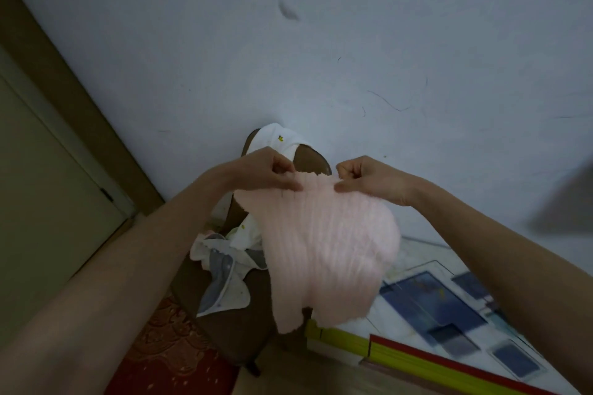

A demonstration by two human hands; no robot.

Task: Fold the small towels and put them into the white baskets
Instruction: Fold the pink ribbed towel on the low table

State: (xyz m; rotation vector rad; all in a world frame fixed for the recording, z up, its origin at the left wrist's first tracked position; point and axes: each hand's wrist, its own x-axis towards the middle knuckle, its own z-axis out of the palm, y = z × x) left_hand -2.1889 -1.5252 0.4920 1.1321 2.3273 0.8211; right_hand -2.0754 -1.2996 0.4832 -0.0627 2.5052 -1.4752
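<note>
1. Progress, judged: early. No white baskets in view, no folded towel in view. Loose cloths [224, 266] lie heaped on a brown chair [221, 330] at lower left-centre; whether they are towels, can't tell. A white cloth [282, 138] hangs over the chair's far part.
2. Left hand [269, 170]: arm reaches up from lower left, fingers curled, thumb and fingertips pinching the top edge of the pink towel [327, 253] at its left part.
3. Pink towel: held in the air above the chair, hanging down from the two hands, unfolded, ribbed, lower edge uneven. First fold not yet made, as far as I can judge.
4. Right hand [365, 176]: arm comes in from lower right, fingers curled tight, pinching the same top edge near the left hand.
5. Left to do: fold it, find a basket, then the remaining cloths.
</note>
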